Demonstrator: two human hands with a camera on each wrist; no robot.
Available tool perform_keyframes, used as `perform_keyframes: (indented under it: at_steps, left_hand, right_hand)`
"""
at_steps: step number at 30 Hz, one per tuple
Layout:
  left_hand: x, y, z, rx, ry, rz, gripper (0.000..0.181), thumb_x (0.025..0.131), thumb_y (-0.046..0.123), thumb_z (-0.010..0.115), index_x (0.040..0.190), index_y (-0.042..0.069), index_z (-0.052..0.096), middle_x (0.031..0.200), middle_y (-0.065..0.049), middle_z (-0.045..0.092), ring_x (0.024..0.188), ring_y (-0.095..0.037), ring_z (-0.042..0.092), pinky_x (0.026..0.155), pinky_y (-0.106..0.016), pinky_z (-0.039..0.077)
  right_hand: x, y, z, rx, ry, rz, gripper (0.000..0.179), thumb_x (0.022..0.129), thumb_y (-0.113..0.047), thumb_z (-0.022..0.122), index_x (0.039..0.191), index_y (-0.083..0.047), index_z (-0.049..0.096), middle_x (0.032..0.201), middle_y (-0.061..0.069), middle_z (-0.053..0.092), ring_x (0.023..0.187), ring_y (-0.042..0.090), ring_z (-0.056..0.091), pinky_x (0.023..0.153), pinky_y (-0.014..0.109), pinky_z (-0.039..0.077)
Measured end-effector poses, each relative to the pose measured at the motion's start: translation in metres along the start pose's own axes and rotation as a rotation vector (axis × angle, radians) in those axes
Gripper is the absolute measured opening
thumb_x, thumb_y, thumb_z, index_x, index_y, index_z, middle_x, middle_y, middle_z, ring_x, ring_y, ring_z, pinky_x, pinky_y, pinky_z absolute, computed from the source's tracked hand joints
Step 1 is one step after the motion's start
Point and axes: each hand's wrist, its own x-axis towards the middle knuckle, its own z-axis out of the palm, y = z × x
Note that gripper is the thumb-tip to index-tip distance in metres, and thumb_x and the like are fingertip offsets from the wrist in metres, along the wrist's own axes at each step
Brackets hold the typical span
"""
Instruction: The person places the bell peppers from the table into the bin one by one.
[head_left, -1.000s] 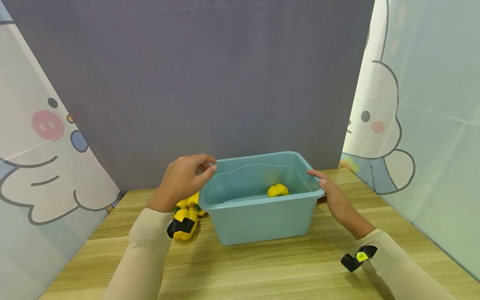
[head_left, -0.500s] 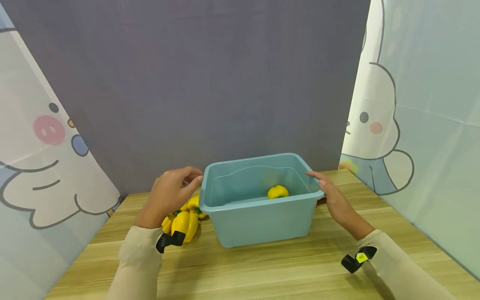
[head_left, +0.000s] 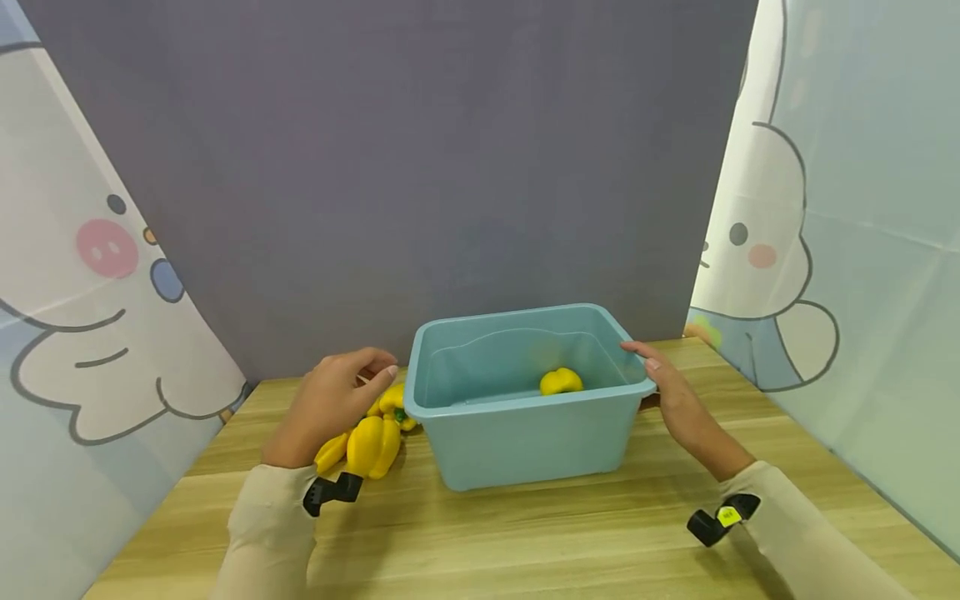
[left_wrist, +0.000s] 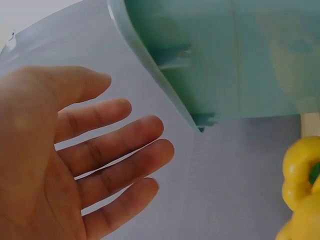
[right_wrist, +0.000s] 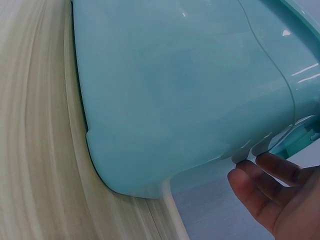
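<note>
A light blue plastic bin (head_left: 528, 450) stands on the table, and one yellow bell pepper (head_left: 561, 382) lies inside it toward the right. My right hand (head_left: 681, 408) holds the bin's right rim; in the right wrist view its fingertips (right_wrist: 243, 181) touch the outer wall beneath the rim. To the left of the bin hovers my left hand (head_left: 327, 406), relaxed and holding nothing. Its spread fingers (left_wrist: 142, 150) are apart from the bin's rim in the left wrist view. Below and beside that hand are several yellow bell peppers (head_left: 373, 448), partly hidden by it.
The wood-grain table (head_left: 480, 542) extends in front of the bin. A grey curtain (head_left: 450, 167) hangs close behind it. Cloth panels with cartoon prints stand at the left (head_left: 82, 350) and right (head_left: 870, 275).
My left hand has moved left and down, away from the bin's left rim, uncovering more of the peppers. The right hand stays at the right rim, and the bin stays in place.
</note>
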Motion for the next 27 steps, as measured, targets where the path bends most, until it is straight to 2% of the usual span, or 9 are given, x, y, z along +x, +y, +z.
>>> perform_keyframes:
  at_steps: [7,11,14,21,27]
  left_hand:
    - [-0.006,-0.008,0.007,0.049,-0.042,-0.029,0.02,0.101,0.029,0.062,0.111,0.015,0.072,0.101,0.004,0.072,0.089,-0.019,0.067,0.077,-0.044,0.057]
    - [-0.007,-0.013,0.009,0.085,-0.067,-0.046,0.025,0.101,0.032,0.061,0.114,0.012,0.072,0.104,0.002,0.072,0.095,-0.021,0.067,0.081,-0.048,0.055]
    - [-0.008,-0.018,0.01,0.096,-0.085,-0.061,0.028,0.102,0.032,0.06,0.116,0.011,0.072,0.104,0.0,0.072,0.095,-0.022,0.067,0.082,-0.049,0.055]
    - [-0.014,-0.035,0.01,0.116,-0.093,-0.107,0.029,0.102,0.032,0.059,0.115,0.01,0.071,0.102,-0.002,0.073,0.092,-0.023,0.068,0.078,-0.048,0.056]
    - [-0.016,-0.042,0.008,0.149,-0.197,-0.191,0.032,0.101,0.037,0.06,0.118,0.012,0.07,0.103,-0.004,0.072,0.093,-0.025,0.068,0.079,-0.049,0.055]
  right_hand:
    - [0.0,0.001,-0.001,-0.004,0.002,-0.018,0.049,0.112,-0.027,0.02,0.146,0.004,0.037,0.14,0.025,0.039,0.085,0.011,0.06,0.062,0.034,0.055]
    - [-0.001,0.001,-0.001,-0.008,-0.001,-0.018,0.049,0.112,-0.026,0.019,0.146,0.004,0.037,0.132,0.026,0.043,0.083,0.011,0.061,0.062,0.036,0.055]
    - [-0.001,0.001,-0.002,-0.004,0.008,-0.013,0.048,0.111,-0.025,0.019,0.145,0.005,0.037,0.126,0.026,0.045,0.08,0.012,0.061,0.061,0.035,0.055]
    - [0.0,0.0,-0.002,-0.001,0.007,0.004,0.049,0.111,-0.026,0.019,0.145,0.003,0.038,0.128,0.023,0.044,0.082,0.012,0.061,0.062,0.033,0.055]
    - [0.0,-0.001,-0.002,-0.007,0.001,-0.002,0.049,0.112,-0.026,0.019,0.146,0.003,0.037,0.127,0.025,0.045,0.082,0.011,0.061,0.062,0.033,0.055]
